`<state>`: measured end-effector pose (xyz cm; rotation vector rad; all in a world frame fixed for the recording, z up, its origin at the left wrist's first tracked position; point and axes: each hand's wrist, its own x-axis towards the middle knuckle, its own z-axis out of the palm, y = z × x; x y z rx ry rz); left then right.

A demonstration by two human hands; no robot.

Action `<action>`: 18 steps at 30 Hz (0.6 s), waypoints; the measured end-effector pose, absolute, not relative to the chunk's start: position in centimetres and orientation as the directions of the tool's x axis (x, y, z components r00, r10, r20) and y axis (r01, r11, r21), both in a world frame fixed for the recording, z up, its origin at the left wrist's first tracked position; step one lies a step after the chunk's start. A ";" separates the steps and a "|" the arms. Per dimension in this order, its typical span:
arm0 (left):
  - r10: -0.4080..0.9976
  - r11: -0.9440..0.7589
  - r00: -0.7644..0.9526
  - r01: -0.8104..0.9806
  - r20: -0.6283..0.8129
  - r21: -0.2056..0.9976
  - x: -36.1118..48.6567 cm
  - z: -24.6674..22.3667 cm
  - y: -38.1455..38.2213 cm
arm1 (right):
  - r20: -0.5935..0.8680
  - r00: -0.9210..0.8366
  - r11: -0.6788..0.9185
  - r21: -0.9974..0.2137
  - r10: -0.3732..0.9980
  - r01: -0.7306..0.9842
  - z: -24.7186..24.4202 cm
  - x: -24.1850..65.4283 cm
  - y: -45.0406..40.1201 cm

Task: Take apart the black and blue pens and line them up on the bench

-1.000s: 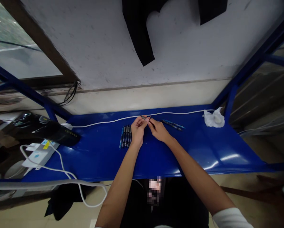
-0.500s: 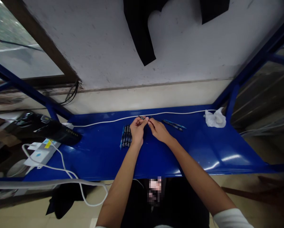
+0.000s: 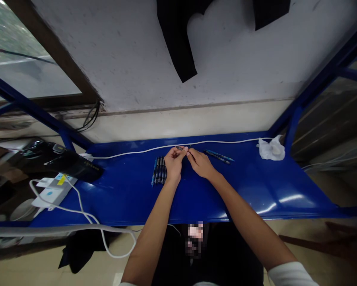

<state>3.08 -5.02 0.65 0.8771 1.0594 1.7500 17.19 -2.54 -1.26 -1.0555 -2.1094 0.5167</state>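
Note:
Over the middle of the blue shelf, my left hand [image 3: 173, 162] is closed round a dark pen [image 3: 179, 147], most of which its fingers cover. Close by on the right, my right hand [image 3: 200, 163] has its thumb and forefinger pinched at the end of that pen; the fingertips of both hands nearly meet. Several blue-and-black pens [image 3: 159, 171] lie side by side just left of my left hand, partly behind it. Right of my right hand, a couple more pens [image 3: 217, 156] lie slantwise.
A white cable [image 3: 136, 151] runs along the back of the blue shelf [image 3: 244, 186]. Crumpled white tissue [image 3: 270, 148] lies at the right end. At the left are a black bottle [image 3: 74, 163] on its side and a white power strip [image 3: 53, 192] with looping cords.
Both hands stay in place, with only slight finger movement around the pen. The rows of pens have not moved; the view has shifted very slightly.

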 end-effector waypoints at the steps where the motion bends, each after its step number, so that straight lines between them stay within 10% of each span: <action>1: 0.923 -0.248 -0.364 -0.324 0.122 0.913 3.1 0.6 -5.0 | 0.420 -0.417 0.590 -0.615 0.806 0.524 -1.3 17.2 -2.5; 18: 0.944 -0.214 -0.316 -0.374 0.093 0.902 2.7 0.3 -4.8 | 0.453 -0.386 0.594 -0.655 0.804 0.467 -1.5 17.4 -2.0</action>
